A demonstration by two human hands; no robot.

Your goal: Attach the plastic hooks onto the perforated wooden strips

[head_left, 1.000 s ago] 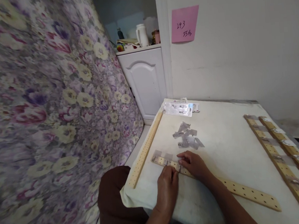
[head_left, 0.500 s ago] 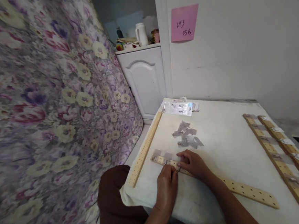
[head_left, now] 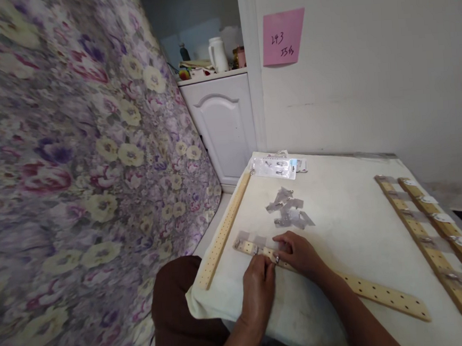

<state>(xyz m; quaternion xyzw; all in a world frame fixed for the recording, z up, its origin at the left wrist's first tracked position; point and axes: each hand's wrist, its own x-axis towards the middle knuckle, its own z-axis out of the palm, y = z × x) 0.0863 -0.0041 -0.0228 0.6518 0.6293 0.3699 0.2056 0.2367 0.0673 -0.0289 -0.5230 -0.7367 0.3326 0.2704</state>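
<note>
A pale wooden strip with rows of holes (head_left: pixel 388 295) lies aslant on the table and passes under both hands. At its left end, several grey translucent pieces (head_left: pixel 244 236) with small metal fittings sit across it. My left hand (head_left: pixel 259 285) is closed, its fingertips pinched on the strip's near edge. My right hand (head_left: pixel 301 253) is also closed, with thumb and fingers bent over the strip at a small shiny metal clasp (head_left: pixel 277 258). The fingers partly hide the clasp. Beyond the hands lies a loose pile of grey film pieces with metal bits (head_left: pixel 290 211).
Another perforated strip (head_left: pixel 225 229) runs along the table's left edge. Clear packaging with metal parts (head_left: pixel 274 168) lies at the back. On the right are two wooden strips, one with grey pieces (head_left: pixel 433 253), another with white tags (head_left: pixel 442 219). A floral curtain (head_left: pixel 94 167) hangs left.
Both hands stay in nearly the same place on the strip. The metal clasp by the right fingertips shows a little more clearly now.
</note>
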